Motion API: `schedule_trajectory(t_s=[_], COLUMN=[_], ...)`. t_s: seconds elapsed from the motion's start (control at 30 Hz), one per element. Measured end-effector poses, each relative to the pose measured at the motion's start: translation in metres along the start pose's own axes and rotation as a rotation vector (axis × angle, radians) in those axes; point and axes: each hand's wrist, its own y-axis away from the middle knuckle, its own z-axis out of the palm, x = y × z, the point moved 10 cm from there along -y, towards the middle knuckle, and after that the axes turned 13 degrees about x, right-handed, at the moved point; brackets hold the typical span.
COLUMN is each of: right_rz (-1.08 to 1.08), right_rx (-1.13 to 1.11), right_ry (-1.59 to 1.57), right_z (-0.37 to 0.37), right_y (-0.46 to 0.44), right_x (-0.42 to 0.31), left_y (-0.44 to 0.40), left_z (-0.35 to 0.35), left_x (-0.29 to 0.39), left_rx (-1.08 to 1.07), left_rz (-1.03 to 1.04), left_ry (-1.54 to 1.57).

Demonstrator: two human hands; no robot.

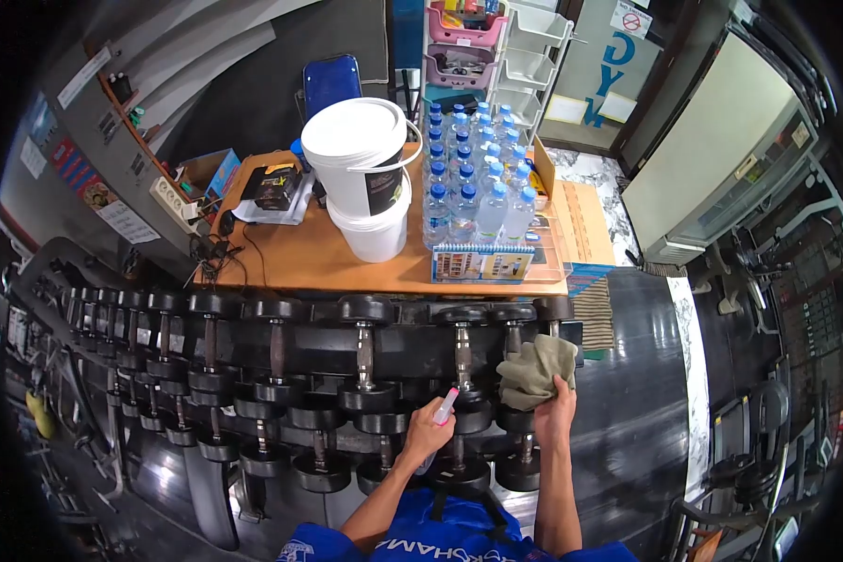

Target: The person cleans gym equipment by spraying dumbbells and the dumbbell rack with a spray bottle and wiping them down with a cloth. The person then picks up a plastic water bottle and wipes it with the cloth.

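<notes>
My left hand (430, 429) is closed round a spray bottle (447, 405) with a pink and white nozzle, held above the dumbbell rack. My right hand (556, 412) grips a crumpled olive-green cloth (538, 373), which hangs over the dumbbells at the right end of the upper row. Just beyond the spray bottle lies a dumbbell (463, 347) with a metal handle and black round heads. The lower row of dumbbells (458, 468) runs beneath both hands.
Behind the rack, an orange-brown table (290, 267) bears stacked white buckets (356, 140), many water bottles (465, 211) and a desk calendar (482, 263). A cardboard box (583, 225) stands at its right. Gym equipment (754, 468) is on the right.
</notes>
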Motion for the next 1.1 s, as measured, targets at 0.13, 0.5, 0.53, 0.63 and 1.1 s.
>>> schedule_trajectory(t_s=[0.13,0.5,0.53,0.63,1.1], right_rz=[-0.024,-0.518,-0.587,-0.96,-0.685], right_rx=[0.017,-0.186,-0.233,-0.625,-0.644], right_ry=[0.052,0.736,0.881,1.198,1.448], right_z=[-0.008,0.068,0.086,0.12,0.142], right_y=[0.006,0.02,0.029,0.043,0.013], right_x=[-0.003,0.019,0.025,0.082,0.078], left_y=[-0.006,-0.016,-0.013,-0.003,0.04], left_z=[-0.002,-0.014,-0.017,-0.018,-0.028], left_x=[0.013,0.039,0.039,0.009,-0.038], left_rx=[0.038,0.155,0.182,0.198,0.191], left_rz=[0.01,0.084,0.119,-0.008,-0.284], left_ry=[-0.004,0.066,0.081,0.103,0.433])
